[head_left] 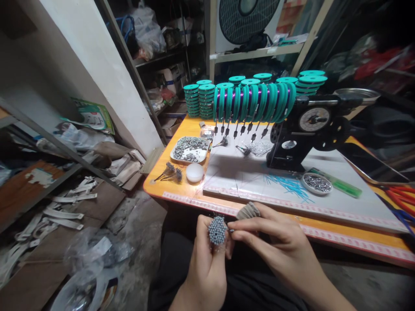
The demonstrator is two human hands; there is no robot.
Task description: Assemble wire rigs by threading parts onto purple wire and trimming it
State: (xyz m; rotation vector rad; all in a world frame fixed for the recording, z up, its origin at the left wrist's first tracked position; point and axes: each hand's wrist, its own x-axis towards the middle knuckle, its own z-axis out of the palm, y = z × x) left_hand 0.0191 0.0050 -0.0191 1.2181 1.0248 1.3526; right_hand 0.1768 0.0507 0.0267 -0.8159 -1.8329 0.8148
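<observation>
Clenched around a tight bundle of thin rods point(217, 230) standing on end with tips facing up, the left hand point(204, 268) holds it near the table edge point(181, 199), while the right hand point(275, 242) just beside it pinches at the bundle's right side.

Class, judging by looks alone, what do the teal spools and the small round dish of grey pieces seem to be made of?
Teal spools: probably plastic, judging by uniform colour and a smooth moulded look. Small round dish: likely metal, given its thin shiny silvery rim.
</observation>
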